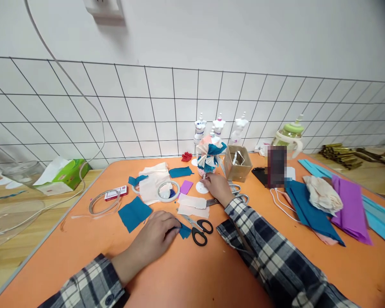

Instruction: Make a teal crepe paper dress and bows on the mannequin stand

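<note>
My left hand (pixel 157 235) rests on the orange table with its fingers closed at the edge of a small piece of blue crepe paper (pixel 185 231). Further off, my right hand (pixel 218 188) reaches to a miniature dress form (pixel 210 154), its fingers closed at the lower part, just above the round white base (pixel 201 187). Ruffled peach, cream and blue crepe paper covers that upright form. Black-handled scissors (pixel 202 231) lie right of my left hand, their blades near pale paper strips (pixel 192 204). Silver-handled scissors (pixel 242 196) lie partly hidden behind my right wrist.
Several white dress forms (pixel 240 127) stand at the wall beside a cardboard box (pixel 237 164). Tape rolls (pixel 168 191) and a blue paper square (pixel 134 213) lie left. Folded coloured paper (pixel 310 209), a phone (pixel 276 167) and a bottle (pixel 290 136) are right. Cables cross both sides.
</note>
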The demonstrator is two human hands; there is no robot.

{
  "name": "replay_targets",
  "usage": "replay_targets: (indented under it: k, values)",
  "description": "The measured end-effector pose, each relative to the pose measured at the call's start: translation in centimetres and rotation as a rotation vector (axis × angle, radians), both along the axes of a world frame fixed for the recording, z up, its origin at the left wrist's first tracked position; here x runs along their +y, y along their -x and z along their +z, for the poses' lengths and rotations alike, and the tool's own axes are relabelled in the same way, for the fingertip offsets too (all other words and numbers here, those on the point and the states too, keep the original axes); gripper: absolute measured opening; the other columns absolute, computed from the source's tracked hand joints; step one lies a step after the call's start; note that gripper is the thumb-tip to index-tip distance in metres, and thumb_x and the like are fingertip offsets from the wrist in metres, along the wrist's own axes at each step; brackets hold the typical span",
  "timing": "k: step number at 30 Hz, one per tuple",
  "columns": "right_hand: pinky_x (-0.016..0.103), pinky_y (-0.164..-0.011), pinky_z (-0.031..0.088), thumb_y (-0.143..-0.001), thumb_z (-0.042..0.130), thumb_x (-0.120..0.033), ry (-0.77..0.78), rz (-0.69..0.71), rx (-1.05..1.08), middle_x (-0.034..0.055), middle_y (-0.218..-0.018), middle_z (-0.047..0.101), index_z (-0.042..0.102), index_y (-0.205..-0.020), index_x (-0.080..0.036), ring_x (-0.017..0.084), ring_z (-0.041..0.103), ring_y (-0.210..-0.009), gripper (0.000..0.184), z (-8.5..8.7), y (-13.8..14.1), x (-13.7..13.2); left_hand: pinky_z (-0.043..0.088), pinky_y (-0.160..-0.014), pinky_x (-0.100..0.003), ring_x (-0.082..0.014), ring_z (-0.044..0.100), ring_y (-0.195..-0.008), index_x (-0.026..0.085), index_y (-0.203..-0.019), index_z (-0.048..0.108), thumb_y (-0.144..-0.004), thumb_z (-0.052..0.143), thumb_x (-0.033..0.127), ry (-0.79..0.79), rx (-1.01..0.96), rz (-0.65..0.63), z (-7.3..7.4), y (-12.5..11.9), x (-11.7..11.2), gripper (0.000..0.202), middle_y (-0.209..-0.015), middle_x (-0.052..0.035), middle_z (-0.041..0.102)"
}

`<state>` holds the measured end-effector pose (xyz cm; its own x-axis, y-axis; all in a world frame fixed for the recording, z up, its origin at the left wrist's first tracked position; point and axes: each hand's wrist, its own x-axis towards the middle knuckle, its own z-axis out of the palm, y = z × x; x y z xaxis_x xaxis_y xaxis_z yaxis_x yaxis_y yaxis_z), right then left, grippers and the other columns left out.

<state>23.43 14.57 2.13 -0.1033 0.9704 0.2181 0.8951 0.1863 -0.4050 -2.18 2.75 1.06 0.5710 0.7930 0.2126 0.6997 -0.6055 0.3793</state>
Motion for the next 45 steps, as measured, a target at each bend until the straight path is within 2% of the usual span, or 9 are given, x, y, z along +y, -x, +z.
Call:
replay_targets:
  k: [13,20,27,29,32,35,38,41,45]
  values:
    - [0.026,-0.074,0.043,-0.095,0.051,-0.034,0.011,0.056,0.139,0.0074,-0.101,0.075,0.068,-0.117,-0.021,0.022,0.068,-0.095,0.03,-1.3,-0.2,-0.2,0.042,-0.083,-0.04,-0.0245,0.06,-0.09,0.022,-0.099,0.07,-0.095,0.052,0.029,-0.004,0.038,0.004,0.6,-0.2,-0.2,0.02,-0.091,-0.006,0.07]
    - [0.029,-0.088,0.047,-0.086,0.055,-0.018,-0.005,0.042,0.265,0.0038,-0.117,0.072,0.059,-0.128,-0.023,0.022,0.064,-0.109,0.042,-0.4,-1.5,-0.7,0.043,-0.088,-0.043,-0.0271,0.06,-0.098,0.021,-0.111,0.068,-0.096,0.052,0.038,-0.074,-0.004,0.018,1.3,0.2,0.4,0.028,-0.102,-0.0095,0.068]
    - [0.029,-0.084,0.048,-0.094,0.052,-0.028,-0.025,0.083,0.351,0.0099,-0.108,0.074,0.068,-0.109,-0.018,0.023,0.067,-0.103,0.025,1.4,0.3,-2.3,0.042,-0.098,-0.048,-0.0301,0.056,-0.112,0.022,-0.118,0.066,-0.094,0.053,0.041,-0.093,-0.222,0.081,0.1,0.2,0.8,0.033,-0.116,-0.012,0.066]
    - [0.027,-0.081,0.047,-0.095,0.049,-0.027,-0.042,0.12,0.374,0.0082,-0.105,0.074,0.068,-0.107,-0.02,0.021,0.068,-0.1,0.023,2.5,1.6,-3.9,0.037,-0.106,-0.051,-0.0321,0.052,-0.123,0.023,-0.131,0.058,-0.092,0.056,0.046,-0.029,-0.426,0.15,1.3,0.5,1.0,0.045,-0.129,-0.0132,0.062]
    - [0.022,-0.07,0.047,-0.091,0.057,-0.026,-0.012,0.263,0.397,0.0009,-0.088,0.076,0.069,-0.092,-0.022,0.017,0.07,-0.085,0.013,3.9,4.1,-7.4,0.032,-0.112,-0.051,-0.0328,0.041,-0.138,0.025,-0.146,0.042,-0.09,0.051,0.06,0.265,-0.912,0.172,5.8,1.3,1.1,0.067,-0.148,-0.0133,0.048]
    - [0.02,-0.067,0.046,-0.087,0.062,-0.025,0.079,0.479,0.451,-0.0024,-0.085,0.077,0.07,-0.087,-0.024,0.015,0.071,-0.082,0.008,4.7,6.7,-11.4,0.043,-0.104,-0.052,-0.0383,0.049,-0.13,0.02,-0.136,0.054,-0.078,0.05,0.078,0.677,-1.134,-0.061,11.7,2.4,0.6,0.082,-0.136,-0.0152,0.059]
    - [0.02,-0.064,0.046,-0.087,0.061,-0.023,0.181,0.567,0.576,-0.0004,-0.085,0.077,0.071,-0.087,-0.021,0.013,0.07,-0.076,0.01,5.2,8.2,-14.4,0.051,-0.092,-0.047,-0.0355,0.063,-0.111,0.019,-0.128,0.06,-0.077,0.068,0.061,0.775,-1.146,-0.261,15.4,3.3,-0.4,0.067,-0.117,-0.0129,0.069]
    - [0.02,-0.06,0.045,-0.087,0.061,-0.023,0.233,0.573,0.618,-0.0007,-0.081,0.075,0.07,-0.086,-0.021,0.013,0.068,-0.07,0.01,5.5,8.8,-16.1,0.055,-0.081,-0.038,-0.0305,0.069,-0.096,0.014,-0.121,0.065,-0.08,0.073,0.046,0.831,-1.084,-0.287,16.2,3.7,-1.0,0.053,-0.102,-0.0126,0.073]
    - [0.02,-0.059,0.046,-0.086,0.063,-0.025,0.304,0.586,0.691,-0.0022,-0.076,0.073,0.069,-0.086,-0.022,0.012,0.065,-0.063,0.007,5.0,9.2,-17.4,0.056,-0.066,-0.033,-0.0266,0.071,-0.081,0.012,-0.114,0.067,-0.079,0.075,0.044,0.785,-1.12,-0.233,15.4,3.5,-1.0,0.048,-0.091,-0.0117,0.074]
